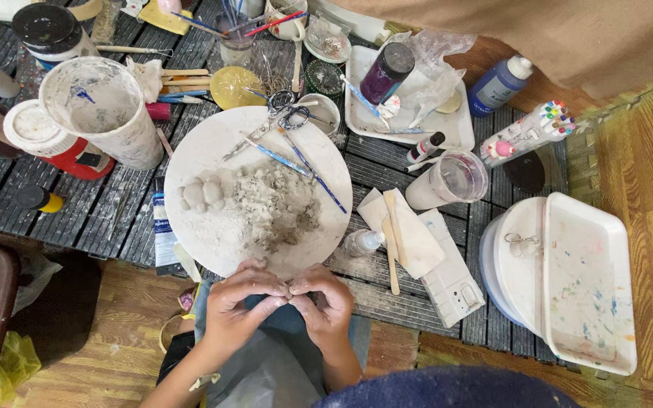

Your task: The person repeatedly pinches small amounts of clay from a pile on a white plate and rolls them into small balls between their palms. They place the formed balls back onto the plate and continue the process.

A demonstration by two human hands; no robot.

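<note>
My left hand (242,302) and my right hand (323,301) meet fingertip to fingertip just below the round white board (213,136). Together they pinch a small pale lump of clay (287,291), mostly hidden by the fingers. On the board lies a crumbly grey-white clay pile (273,208), with three small rounded clay balls (202,193) to its left. Scissors (270,117) and thin blue-handled tools (307,162) rest on the board's upper part.
A dusty white bucket (100,109) and a red-based tub (54,140) stand at left. White trays (587,283) sit stacked at right beside a clear cup (451,180), marker set (534,128), blue bottle (499,83) and wooden sticks (391,242). Jars and brushes crowd the back.
</note>
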